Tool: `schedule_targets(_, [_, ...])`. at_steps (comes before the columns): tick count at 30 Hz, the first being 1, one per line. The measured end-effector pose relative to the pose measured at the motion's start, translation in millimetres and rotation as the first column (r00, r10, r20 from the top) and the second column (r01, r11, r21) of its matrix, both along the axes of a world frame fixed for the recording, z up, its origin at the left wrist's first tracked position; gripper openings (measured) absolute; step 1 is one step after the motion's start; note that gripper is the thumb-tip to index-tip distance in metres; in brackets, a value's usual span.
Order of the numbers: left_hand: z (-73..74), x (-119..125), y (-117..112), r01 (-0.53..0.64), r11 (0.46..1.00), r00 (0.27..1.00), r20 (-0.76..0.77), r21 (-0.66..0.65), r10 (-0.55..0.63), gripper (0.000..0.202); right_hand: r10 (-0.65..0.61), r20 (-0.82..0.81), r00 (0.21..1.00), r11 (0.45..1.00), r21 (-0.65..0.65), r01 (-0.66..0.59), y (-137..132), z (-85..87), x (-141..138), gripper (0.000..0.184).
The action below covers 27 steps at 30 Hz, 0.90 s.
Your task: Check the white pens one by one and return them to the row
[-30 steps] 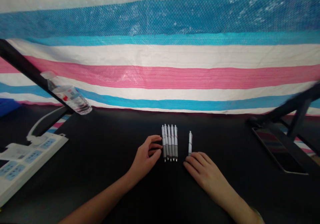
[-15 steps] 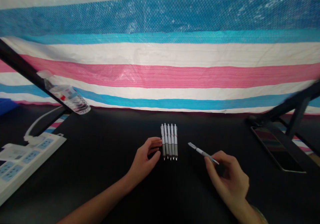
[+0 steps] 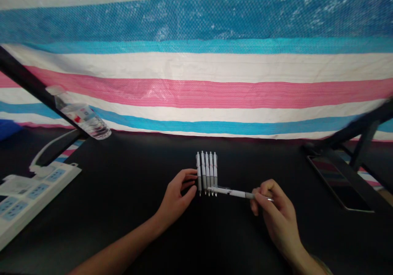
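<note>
Several white-and-grey click pens (image 3: 203, 169) lie side by side in a row on the black table, tips toward me. The leftmost pen (image 3: 198, 172) stands slightly apart from the others at its lower part. My left hand (image 3: 179, 191) rests beside the row, thumb and fingers spread, fingertips at that leftmost pen. To the right, my right hand (image 3: 276, 209) pinches another white-and-grey pen (image 3: 236, 193) by its grip near the tip. That pen points left, nearly level, and its clicker end overlaps the lower ends of the row; whether it touches them I cannot tell.
A white power strip (image 3: 37, 199) with a plugged cable lies on the left. Behind it, a clear water bottle (image 3: 87, 119) appears tilted near a black bar. At right, a dark phone (image 3: 339, 183) lies by a black stand (image 3: 365, 131). A striped sheet (image 3: 196, 66) hangs behind the table (image 3: 138, 164).
The pen in my right hand has swung from a slant to nearly level, its clicker end moving left over the row. The row has shifted slightly left; my left hand stays about in place.
</note>
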<state>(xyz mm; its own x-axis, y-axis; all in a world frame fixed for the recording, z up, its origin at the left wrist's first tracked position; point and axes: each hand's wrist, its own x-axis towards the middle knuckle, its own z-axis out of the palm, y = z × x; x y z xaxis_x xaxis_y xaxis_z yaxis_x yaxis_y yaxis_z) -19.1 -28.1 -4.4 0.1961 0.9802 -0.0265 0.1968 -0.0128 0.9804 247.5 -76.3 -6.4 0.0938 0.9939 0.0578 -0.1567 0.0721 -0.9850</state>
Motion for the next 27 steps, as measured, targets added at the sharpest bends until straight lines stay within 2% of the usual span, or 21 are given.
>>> schedule_targets(5, [-2.1,-1,0,-0.002,1.0,1.0,-0.001,0.007,0.002,0.036,0.096,-0.149,0.984,0.984,-0.132,-0.116,0,4.7,-8,0.023])
schedule_targets(9, [-5.5,-2,-1,-0.005,1.0,1.0,-0.003,0.028,0.005,0.04,0.174,-0.291,0.941,0.931,-0.262,-0.253,0,5.1,-14,0.026])
schedule_targets(14, [-4.4,-2,-2,-0.001,0.998,1.0,-0.018,0.065,0.002,0.04,0.244,-0.368,0.897,0.889,-0.284,-0.358,0,6.3,-19,0.032])
schedule_targets(17, [-0.3,-4,-6,0.009,0.985,0.996,-0.092,0.174,0.007,0.034,0.276,-0.353,0.894,0.877,-0.289,-0.384,-2,6.0,-20,0.037])
schedule_targets(19, [2.2,-6,-12,0.092,0.964,0.987,-0.15,0.251,-0.055,0.024,0.296,-0.322,0.899,0.878,-0.28,-0.389,-4,4.4,-21,0.04])
schedule_targets(22, [3.5,-7,-23,0.275,0.921,0.957,-0.17,0.275,-0.235,0.012,0.341,-0.236,0.91,0.892,-0.225,-0.393,-8,1.0,-25,0.041])
schedule_targets(24, [2.8,-7,-29,0.375,0.892,0.925,-0.172,0.253,-0.34,0.019,0.378,-0.171,0.91,0.897,-0.178,-0.406,-11,-0.4,-27,0.042])
schedule_targets(27, [0.9,-5,-33,0.437,0.863,0.899,-0.144,0.254,-0.413,0.044,0.43,-0.092,0.898,0.891,-0.122,-0.438,-14,-0.5,-30,0.04])
